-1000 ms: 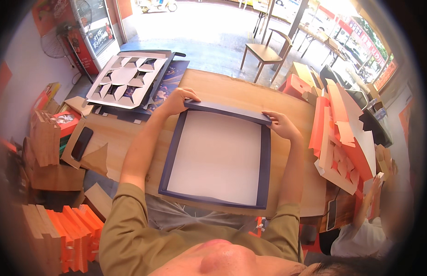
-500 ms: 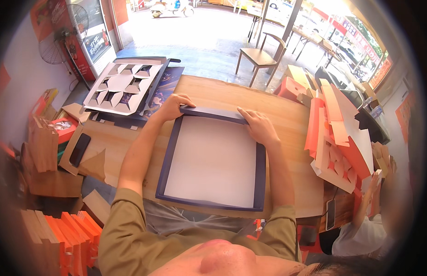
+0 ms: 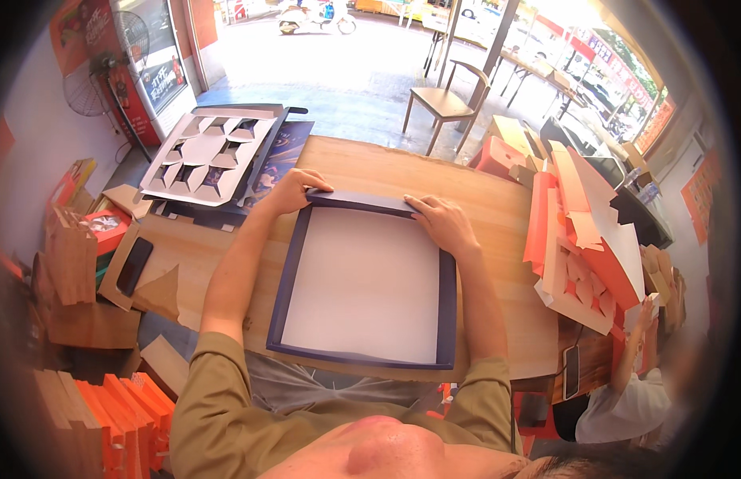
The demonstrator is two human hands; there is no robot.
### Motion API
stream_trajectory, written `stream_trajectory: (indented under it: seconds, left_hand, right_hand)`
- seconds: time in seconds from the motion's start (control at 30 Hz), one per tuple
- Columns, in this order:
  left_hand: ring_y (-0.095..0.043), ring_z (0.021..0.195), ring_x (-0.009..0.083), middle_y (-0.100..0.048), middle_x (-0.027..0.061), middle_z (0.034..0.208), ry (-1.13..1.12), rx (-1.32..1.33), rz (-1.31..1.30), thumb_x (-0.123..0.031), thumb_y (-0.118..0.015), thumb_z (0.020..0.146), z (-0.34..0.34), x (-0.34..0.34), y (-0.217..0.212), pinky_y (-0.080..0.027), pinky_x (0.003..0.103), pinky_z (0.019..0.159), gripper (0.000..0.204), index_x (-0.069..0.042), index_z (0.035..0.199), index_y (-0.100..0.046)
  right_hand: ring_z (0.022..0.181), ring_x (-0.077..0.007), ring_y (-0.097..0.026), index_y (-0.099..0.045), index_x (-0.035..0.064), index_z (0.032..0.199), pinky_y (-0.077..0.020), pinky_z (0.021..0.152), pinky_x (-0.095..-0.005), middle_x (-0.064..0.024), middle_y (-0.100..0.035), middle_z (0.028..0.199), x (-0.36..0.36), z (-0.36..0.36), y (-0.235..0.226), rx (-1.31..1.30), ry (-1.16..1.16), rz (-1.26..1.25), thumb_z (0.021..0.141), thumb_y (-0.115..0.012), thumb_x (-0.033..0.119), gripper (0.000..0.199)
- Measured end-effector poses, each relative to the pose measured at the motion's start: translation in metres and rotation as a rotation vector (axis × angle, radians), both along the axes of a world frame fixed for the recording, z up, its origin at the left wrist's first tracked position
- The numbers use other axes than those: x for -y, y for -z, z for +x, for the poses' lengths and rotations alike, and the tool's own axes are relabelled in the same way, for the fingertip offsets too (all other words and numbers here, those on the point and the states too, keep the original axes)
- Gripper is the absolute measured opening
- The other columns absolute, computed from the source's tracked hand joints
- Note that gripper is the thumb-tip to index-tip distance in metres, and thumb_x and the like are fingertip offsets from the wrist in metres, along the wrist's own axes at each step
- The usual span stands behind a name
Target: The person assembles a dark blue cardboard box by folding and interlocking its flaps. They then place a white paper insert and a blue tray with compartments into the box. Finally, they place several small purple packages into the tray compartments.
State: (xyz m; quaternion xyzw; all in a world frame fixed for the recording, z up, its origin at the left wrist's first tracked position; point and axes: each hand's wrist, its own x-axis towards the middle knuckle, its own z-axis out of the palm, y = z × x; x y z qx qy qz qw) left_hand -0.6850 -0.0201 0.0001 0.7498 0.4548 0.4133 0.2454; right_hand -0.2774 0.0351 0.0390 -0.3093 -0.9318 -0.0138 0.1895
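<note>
A shallow cardboard box tray (image 3: 362, 287), dark blue on its walls and white inside, lies in front of me on the wooden table. My left hand (image 3: 297, 191) is closed on its far left corner, fingers over the top of the far wall. At the far right, my right hand (image 3: 445, 225) grips the same wall near the corner, with its fingertips on the rim and the thumb hidden or pressed close. Between the hands, the dark far wall shows its upper face.
White inserts with cut-outs (image 3: 215, 156) lie on dark sheets at the far left. Open orange boxes (image 3: 582, 239) pile up at the right. A phone (image 3: 136, 266) rests on cardboard at the left. Another person's arm (image 3: 632, 351) is at the lower right. A chair (image 3: 446, 104) stands beyond the table.
Both hands keep their places on the far wall of the tray, with hardly any movement. The whole view has shifted slightly. Outside, a scooter has moved to the right.
</note>
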Motion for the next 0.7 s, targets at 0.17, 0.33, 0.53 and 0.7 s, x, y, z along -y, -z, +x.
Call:
stream_trajectory:
  seconds: [0.17,0.33,0.53,0.7]
  left_hand:
    - [-0.070,0.118,0.0207,-0.078,0.0074,0.130,0.002,-0.127,-0.236,0.014,-0.072,0.080,-0.002,0.012,-0.026,-0.056,0.036,0.100,0.056,-0.007,0.132,-0.079]
    - [-0.068,0.125,0.0213,-0.074,0.0075,0.139,0.057,-0.217,-0.256,-0.001,-0.079,0.081,0.001,0.022,-0.045,-0.053,0.040,0.110,0.059,-0.009,0.138,-0.073]
    - [-0.072,0.107,0.0302,-0.076,0.0089,0.116,-0.112,-0.455,-0.042,-0.011,-0.080,0.080,0.027,0.023,-0.052,-0.057,0.040,0.095,0.027,-0.004,0.105,-0.072]
    - [-0.072,0.094,0.0343,-0.074,0.0092,0.108,-0.137,-0.697,0.139,-0.010,-0.073,0.081,0.051,0.023,-0.047,-0.058,0.045,0.080,0.012,-0.003,0.089,-0.069]
  right_hand:
    - [0.106,-0.0333,-0.073,-0.072,0.0194,0.142,-0.0570,0.093,-0.0465,-0.0083,-0.075,0.118,-0.001,0.000,0.004,-0.034,0.017,0.020,0.106,-0.067,0.026,0.037]
    - [0.102,-0.0330,-0.074,-0.074,0.0202,0.140,-0.0583,0.090,-0.0468,-0.0077,-0.076,0.114,-0.004,-0.001,0.008,-0.051,0.025,0.043,0.106,-0.068,0.025,0.035]
    - [0.102,-0.0321,-0.074,-0.075,0.0206,0.138,-0.0586,0.090,-0.0465,-0.0069,-0.077,0.113,-0.003,-0.005,0.010,-0.065,0.013,0.066,0.105,-0.068,0.022,0.034]
    - [0.104,-0.0322,-0.074,-0.074,0.0191,0.140,-0.0584,0.092,-0.0470,-0.0071,-0.077,0.114,-0.006,0.002,0.012,-0.066,0.006,0.070,0.100,-0.069,0.015,0.040]
